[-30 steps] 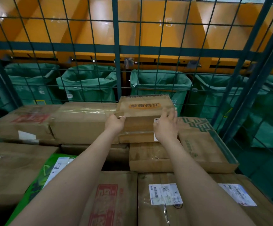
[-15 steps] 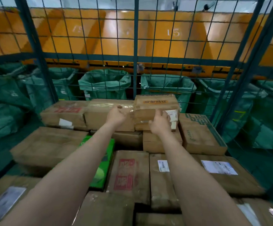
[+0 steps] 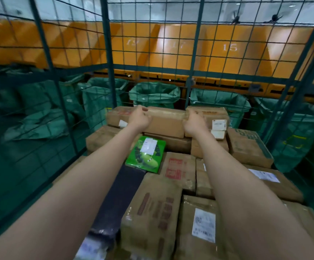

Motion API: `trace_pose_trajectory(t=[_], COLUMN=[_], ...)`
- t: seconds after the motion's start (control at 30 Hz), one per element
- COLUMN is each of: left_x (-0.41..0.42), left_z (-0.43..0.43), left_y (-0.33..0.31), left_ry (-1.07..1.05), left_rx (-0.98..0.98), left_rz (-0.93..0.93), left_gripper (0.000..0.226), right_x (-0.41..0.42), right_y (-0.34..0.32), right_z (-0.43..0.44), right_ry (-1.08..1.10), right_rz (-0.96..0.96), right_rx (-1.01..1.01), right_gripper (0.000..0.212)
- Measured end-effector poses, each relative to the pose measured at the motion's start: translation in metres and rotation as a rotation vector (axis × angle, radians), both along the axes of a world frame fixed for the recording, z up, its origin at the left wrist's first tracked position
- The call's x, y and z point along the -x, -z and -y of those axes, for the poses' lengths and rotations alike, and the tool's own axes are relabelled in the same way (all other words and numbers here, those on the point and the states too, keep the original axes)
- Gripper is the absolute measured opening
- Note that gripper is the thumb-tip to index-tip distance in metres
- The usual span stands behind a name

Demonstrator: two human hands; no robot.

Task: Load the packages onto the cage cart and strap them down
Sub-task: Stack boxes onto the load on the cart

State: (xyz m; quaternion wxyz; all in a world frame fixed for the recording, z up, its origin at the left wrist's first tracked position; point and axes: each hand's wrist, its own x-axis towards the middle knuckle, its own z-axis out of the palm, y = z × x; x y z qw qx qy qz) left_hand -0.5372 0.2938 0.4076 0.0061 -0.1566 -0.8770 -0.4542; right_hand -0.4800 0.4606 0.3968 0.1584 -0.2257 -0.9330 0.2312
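Orange chutes (image 3: 171,45), green sacks (image 3: 154,92) showing behind cage cart (image 3: 107,53) mesh. Long taped box (image 3: 166,121) sitting on top back row. Probably stiff, lightish, tape looking slick, so gripping end corners seems best. Left hand (image 3: 139,119) hovering loose-curled, holding nothing. Right hand (image 3: 194,123) blurring out, can't tell.

Setting: parcel sorting depot or logistics warehouse. Evidence: green wire-mesh cage cart (image 3: 107,53) fencing the left, far and right sides. Taped cardboard packages (image 3: 152,212) stacked inside, several with printed shipping labels (image 3: 204,228). Beyond the far mesh, a row of open green sacks (image 3: 154,94) below orange chutes (image 3: 190,53). Painted chute numbers (image 3: 230,47) read 15 and 17; a third is too blurred to read.
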Motion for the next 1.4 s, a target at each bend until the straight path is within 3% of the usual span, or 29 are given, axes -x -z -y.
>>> trace_pose_trajectory(t=[0.3,0.53,0.77,0.93,1.4], left_x=[-0.057,-0.096,-0.134,-0.163,-0.242], left_z=[0.106,0.159,0.188,0.194,0.236], left_y=[-0.009,-0.010,0.018,0.040,0.073], left_ry=[-0.126,-0.197,-0.242,-0.308,-0.534], left_rx=[-0.013,0.028,0.012,-0.057,-0.053], left_rz=[-0.040,-0.072,-0.023,0.049,0.109], left_gripper=[0.035,0.035,0.030,0.019,0.016], right_x=[-0.049,-0.080,-0.105,-0.131,-0.137], right_y=[0.001,0.013,0.030,0.055,0.077], right_z=[0.094,0.140,0.158,0.157,0.197], right_ry=[-0.123,-0.240,-0.316,-0.439,-0.677], right_rz=[-0.009,-0.021,-0.069,-0.010,0.088], right_rx=[0.004,0.129,0.344,0.277,0.377], right_gripper=[0.046,0.039,0.032,0.033,0.032])
